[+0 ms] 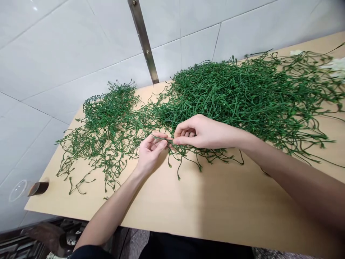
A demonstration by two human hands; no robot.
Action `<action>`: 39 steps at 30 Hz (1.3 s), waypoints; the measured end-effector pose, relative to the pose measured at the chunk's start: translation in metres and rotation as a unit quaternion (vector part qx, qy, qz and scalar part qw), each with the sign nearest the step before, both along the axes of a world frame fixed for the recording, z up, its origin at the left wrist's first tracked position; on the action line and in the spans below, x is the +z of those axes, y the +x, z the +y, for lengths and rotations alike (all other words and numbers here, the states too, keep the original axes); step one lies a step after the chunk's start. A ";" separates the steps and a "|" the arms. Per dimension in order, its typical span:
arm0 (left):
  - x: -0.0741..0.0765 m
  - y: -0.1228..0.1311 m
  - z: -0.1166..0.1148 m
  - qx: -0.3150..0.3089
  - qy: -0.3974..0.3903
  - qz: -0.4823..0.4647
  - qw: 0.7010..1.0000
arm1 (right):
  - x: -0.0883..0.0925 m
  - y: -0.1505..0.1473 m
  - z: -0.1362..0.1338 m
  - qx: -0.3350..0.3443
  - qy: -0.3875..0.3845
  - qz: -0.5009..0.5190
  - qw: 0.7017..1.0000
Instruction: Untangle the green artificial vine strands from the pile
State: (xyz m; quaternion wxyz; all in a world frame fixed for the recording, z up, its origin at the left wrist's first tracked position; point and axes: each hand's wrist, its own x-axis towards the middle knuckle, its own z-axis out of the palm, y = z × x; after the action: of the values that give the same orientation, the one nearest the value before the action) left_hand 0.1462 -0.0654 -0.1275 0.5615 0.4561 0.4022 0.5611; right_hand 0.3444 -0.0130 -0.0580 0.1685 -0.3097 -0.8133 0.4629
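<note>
Thin green plastic stems, which look like artificial flower stems, lie tangled in a large heap (231, 90) and a smaller, looser heap (107, 111) to its left. In front of them, my left hand (149, 153) pinches a green stem (161, 138) between thumb and fingers. My right hand (198, 133) meets it from the right, its thumb and index finger closed on the end of the same stem. The fingers hide most of that end. Loose stems (185, 158) hang out of the heap just below my right hand.
The pale wooden table (167, 201) stands against a tiled wall (81, 43) with a metal strip (145, 45). A cup of dark liquid (39, 188) is at the left edge. White petals (336, 66) lie at far right. Dark objects (48, 237) show below left.
</note>
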 end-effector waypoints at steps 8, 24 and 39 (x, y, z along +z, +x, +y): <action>0.001 -0.001 0.002 0.020 0.024 -0.030 0.999 | -0.004 0.003 0.001 -0.025 0.027 -0.015 0.999; 0.008 -0.002 -0.007 -0.065 0.049 0.267 0.960 | -0.008 -0.002 0.001 0.007 0.021 0.036 0.999; 0.005 0.004 -0.012 -0.071 -0.005 0.163 0.984 | -0.007 -0.003 -0.001 0.032 -0.092 -0.018 0.995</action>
State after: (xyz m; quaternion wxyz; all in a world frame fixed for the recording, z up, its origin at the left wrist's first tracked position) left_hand 0.1500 -0.0770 -0.1225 0.5288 0.5661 0.4580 0.4361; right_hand 0.3418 -0.0140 -0.0651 0.1093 -0.3064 -0.7796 0.5352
